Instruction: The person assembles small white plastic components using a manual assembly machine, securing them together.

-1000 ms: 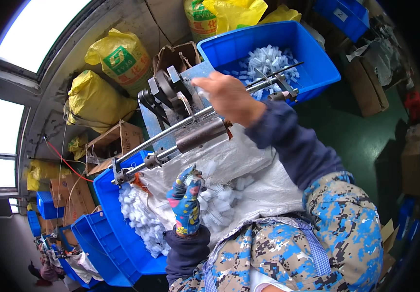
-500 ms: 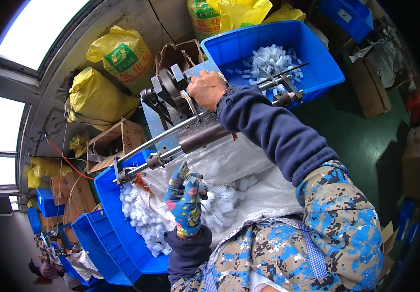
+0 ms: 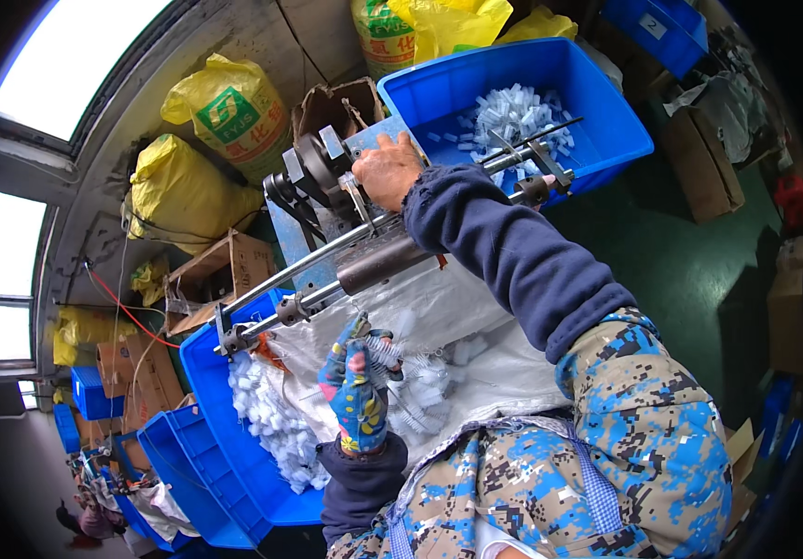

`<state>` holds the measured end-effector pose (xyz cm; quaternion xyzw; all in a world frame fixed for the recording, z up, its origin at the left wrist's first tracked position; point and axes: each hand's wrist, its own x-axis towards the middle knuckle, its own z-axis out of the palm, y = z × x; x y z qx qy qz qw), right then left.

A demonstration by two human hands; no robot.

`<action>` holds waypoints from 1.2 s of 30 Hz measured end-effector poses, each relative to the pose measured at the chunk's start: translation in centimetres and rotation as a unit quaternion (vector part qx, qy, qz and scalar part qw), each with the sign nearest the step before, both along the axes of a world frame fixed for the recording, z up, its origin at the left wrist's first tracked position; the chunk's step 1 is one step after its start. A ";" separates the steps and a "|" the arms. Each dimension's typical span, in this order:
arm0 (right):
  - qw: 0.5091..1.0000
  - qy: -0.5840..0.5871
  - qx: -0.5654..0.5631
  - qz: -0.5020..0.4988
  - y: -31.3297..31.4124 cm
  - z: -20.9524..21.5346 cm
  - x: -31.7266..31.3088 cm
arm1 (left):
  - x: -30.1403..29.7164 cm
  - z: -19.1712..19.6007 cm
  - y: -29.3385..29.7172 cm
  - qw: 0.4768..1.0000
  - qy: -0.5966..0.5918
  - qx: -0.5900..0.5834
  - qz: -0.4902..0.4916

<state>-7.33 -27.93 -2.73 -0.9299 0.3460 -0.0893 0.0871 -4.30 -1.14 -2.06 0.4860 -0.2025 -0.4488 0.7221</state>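
Fingers are the main worry: the bare right hand (image 3: 385,170) rests curled on the far part of the machine (image 3: 327,186), just beside its dark wheel (image 3: 313,163) and belt, and whether it grips a lever or only presses on the metal I cannot tell. If the wheel turns while the hand sits there, a fingertip or the dark blue sleeve (image 3: 504,252) could, I judge, be drawn in. The gloved left hand (image 3: 357,391) is closed around a small white plastic piece with bristle-like strands, held near the person, over the white sack (image 3: 439,317) spread beneath the long steel rods (image 3: 327,270). More white pieces lie in the blue bin (image 3: 597,102) at far right and another bin (image 3: 210,391) at left; a loose grip could drop the piece among them.
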 end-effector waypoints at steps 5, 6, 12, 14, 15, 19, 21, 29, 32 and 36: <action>0.990 0.003 -0.119 -0.071 0.6 -1.2 -3.4 | 1.1 -0.5 0.7 0.998 -0.061 -0.013 0.015; 0.990 -0.032 -0.114 -0.074 1.5 -1.1 -4.6 | 1.1 0.3 1.0 0.999 -0.032 0.011 0.024; 0.991 -0.042 -0.108 -0.069 3.1 -2.4 -3.5 | 0.1 0.3 -0.6 1.000 -0.007 -0.022 0.002; 0.993 -0.029 -0.092 -0.068 3.4 -2.7 -2.5 | -0.1 0.9 -0.6 1.000 -0.024 -0.011 0.010; 0.995 -0.033 -0.070 -0.063 3.9 -2.4 -1.9 | 0.2 1.0 -0.2 0.999 -0.035 -0.014 0.017; 0.996 -0.023 -0.078 -0.047 5.3 -2.5 0.8 | 0.5 1.1 0.4 0.999 -0.039 -0.013 0.036; 0.996 -0.022 -0.076 -0.042 5.1 -2.6 0.6 | 0.2 1.5 0.2 0.998 -0.041 -0.009 0.035; 0.993 -0.025 -0.114 -0.034 0.9 -0.8 -5.4 | 1.2 0.3 0.1 0.999 -0.017 -0.034 0.031; 0.980 -0.077 -0.170 -0.071 -1.3 0.2 -5.5 | 0.4 -0.1 -0.4 0.999 -0.020 -0.028 0.029; 0.996 0.041 -0.070 -0.046 -2.7 0.2 -4.2 | 0.9 0.0 -0.3 0.999 -0.029 -0.022 0.026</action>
